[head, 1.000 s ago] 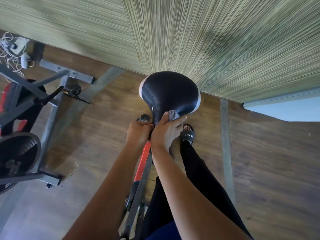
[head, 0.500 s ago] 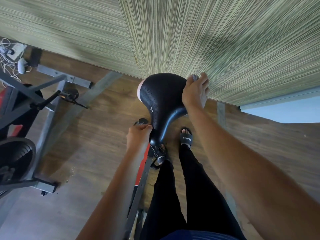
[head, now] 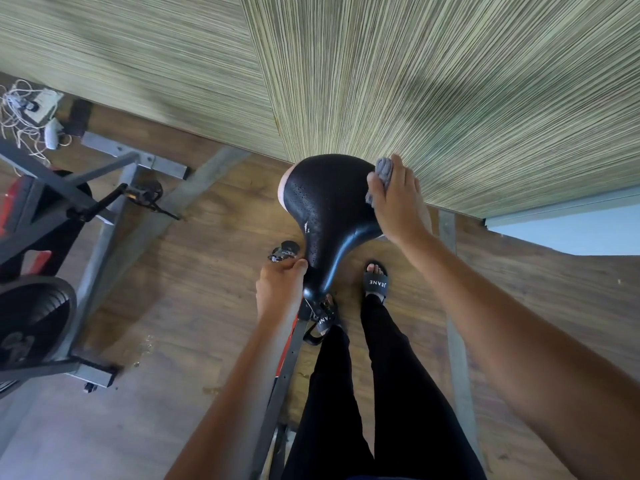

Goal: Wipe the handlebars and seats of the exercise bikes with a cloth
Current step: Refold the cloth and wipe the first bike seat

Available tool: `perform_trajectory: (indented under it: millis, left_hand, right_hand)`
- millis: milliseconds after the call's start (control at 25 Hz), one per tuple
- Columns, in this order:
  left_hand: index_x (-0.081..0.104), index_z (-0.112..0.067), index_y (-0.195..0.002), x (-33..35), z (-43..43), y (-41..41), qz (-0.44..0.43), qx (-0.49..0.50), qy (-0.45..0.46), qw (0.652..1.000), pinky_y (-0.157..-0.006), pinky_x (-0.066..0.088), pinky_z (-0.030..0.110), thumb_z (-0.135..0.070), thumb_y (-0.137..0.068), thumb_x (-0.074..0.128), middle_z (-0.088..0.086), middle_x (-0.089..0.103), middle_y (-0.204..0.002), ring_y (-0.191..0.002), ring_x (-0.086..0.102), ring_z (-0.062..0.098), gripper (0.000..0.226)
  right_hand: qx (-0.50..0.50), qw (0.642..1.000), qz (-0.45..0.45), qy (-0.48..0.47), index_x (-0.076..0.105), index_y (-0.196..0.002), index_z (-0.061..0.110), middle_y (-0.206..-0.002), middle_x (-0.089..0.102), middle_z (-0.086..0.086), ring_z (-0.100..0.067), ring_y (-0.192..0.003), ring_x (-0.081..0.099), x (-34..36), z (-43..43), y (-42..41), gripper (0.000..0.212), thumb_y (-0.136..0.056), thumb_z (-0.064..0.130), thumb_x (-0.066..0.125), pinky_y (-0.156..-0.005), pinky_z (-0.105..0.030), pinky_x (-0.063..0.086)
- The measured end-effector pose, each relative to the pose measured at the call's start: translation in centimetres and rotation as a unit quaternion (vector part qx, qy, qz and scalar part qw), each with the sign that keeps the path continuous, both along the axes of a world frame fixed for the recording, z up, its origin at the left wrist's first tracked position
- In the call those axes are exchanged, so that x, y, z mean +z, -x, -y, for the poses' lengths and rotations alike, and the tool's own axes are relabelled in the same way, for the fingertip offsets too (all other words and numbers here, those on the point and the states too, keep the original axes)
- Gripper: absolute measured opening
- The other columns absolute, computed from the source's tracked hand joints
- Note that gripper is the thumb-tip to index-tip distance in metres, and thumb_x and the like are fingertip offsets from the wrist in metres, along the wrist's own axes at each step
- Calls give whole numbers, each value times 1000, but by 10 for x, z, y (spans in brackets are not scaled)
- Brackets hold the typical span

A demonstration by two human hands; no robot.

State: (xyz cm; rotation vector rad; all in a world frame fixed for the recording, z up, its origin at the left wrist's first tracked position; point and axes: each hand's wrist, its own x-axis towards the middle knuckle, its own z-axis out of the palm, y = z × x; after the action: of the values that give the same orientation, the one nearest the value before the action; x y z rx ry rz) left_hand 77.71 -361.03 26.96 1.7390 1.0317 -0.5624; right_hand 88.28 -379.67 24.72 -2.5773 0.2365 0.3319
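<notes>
Right hand (head: 398,202) covers most of the cloth (head: 383,169); fingertips of left hand (head: 278,289) hidden beside seat (head: 329,202); second bike (head: 41,306) cut off at left.

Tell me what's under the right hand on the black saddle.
A crumpled grey cloth pokes out under the right hand, against the right edge of the glossy black bike seat. The palm hides the rest of it.

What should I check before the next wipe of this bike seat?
1. Is the cloth in the right hand? ok, gripped.
2. Is the cloth on the seat? ok, at its wide right edge.
3. Is the left hand steadying the seat? cannot tell; it is by the narrow end, grip hidden.
4. Is the seat top free of things? ok.
5. Is the whole seat wiped? cannot tell.
</notes>
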Motion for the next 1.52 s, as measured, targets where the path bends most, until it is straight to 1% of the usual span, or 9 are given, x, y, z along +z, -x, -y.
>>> perform_trajectory:
  millis: [80, 280, 400, 520, 760, 1040, 1120, 1240, 1520]
  left_hand:
    - [73, -18, -73, 1, 2, 0, 0, -10, -21, 1000, -74, 56, 41, -29, -82, 58, 15, 74, -86, -75, 68, 33, 21]
    - [75, -23, -75, 4, 5, -2, 0, -6, -37, 999, -67, 44, 33, -24, -89, 58, 14, 72, -82, -74, 62, 27, 22]
    - [76, -21, -79, 4, 6, 0, -7, -19, -38, 999, -68, 42, 34, -27, -90, 56, 11, 70, -77, -74, 60, 28, 23]
    - [73, -27, -73, 4, 6, -1, -11, -11, -36, 999, -75, 50, 36, -28, -92, 57, 10, 73, -82, -82, 65, 29, 25]
    - [72, -9, -82, 10, 8, -3, -4, -16, -25, 1000, -85, 54, 44, -40, -69, 50, 17, 73, -88, -90, 68, 37, 40]
    - [69, -15, -106, 12, 15, 11, 33, -136, -50, 989, -54, 36, 31, -19, -101, 40, 0, 61, -71, -60, 52, 15, 29]
    - [70, -29, -119, 10, 15, 17, 51, -95, -9, 994, -64, 41, 30, -17, -100, 42, -5, 68, -79, -67, 57, 10, 36]
    - [77, -26, -82, 11, 3, 13, 41, 52, 112, 991, -75, 49, 31, -25, -100, 46, -6, 71, -74, -82, 66, 19, 36]
    - [64, -11, -124, 16, -7, 10, 16, 91, 227, 970, -89, 51, 21, -36, -107, 32, -4, 74, -100, -100, 68, 6, 44]
  right_hand:
    - [-30, 995, -59, -79, 53, -128, 9, -116, 61, -9, -28, -111, 59, -2, 3, -29, 46, -107, 42, 29, -94, -38, 44]
    - [-142, 918, -280, -242, 65, -118, 13, -122, 64, -16, -25, -98, 60, 2, 13, -63, 41, -104, 42, 40, -88, -36, 44]
    - [-101, 966, -154, -183, 65, -103, 12, -102, 65, -8, -22, -92, 59, 1, 8, -42, 46, -104, 46, 33, -87, -38, 46]
    - [-99, 991, -9, -90, 52, -128, 14, -120, 59, -6, -22, -111, 55, -6, -5, -5, 52, -104, 53, 26, -92, -41, 45]
    - [-203, 959, -112, -161, 63, -94, 21, -90, 62, 3, -23, -92, 60, -18, 3, -44, 40, -102, 39, 29, -73, -33, 40]
    - [-58, 986, 107, 114, 26, -155, 6, -151, 36, -21, -38, -141, 32, -16, -49, 46, 69, -103, 52, 33, -117, -51, 31]
    - [-24, 988, 99, 115, 24, -156, 7, -152, 35, -21, -38, -143, 29, -16, -57, 63, 69, -104, 52, 31, -118, -52, 29]
    - [13, 993, 95, 65, 22, -156, 7, -152, 33, -21, -37, -144, 29, -12, -82, 109, 66, -105, 49, 29, -119, -50, 29]
    - [84, 990, 108, 33, 19, -157, 10, -165, 17, -15, -31, -154, 8, -22, -82, 132, 61, -107, 43, 26, -124, -50, 15]
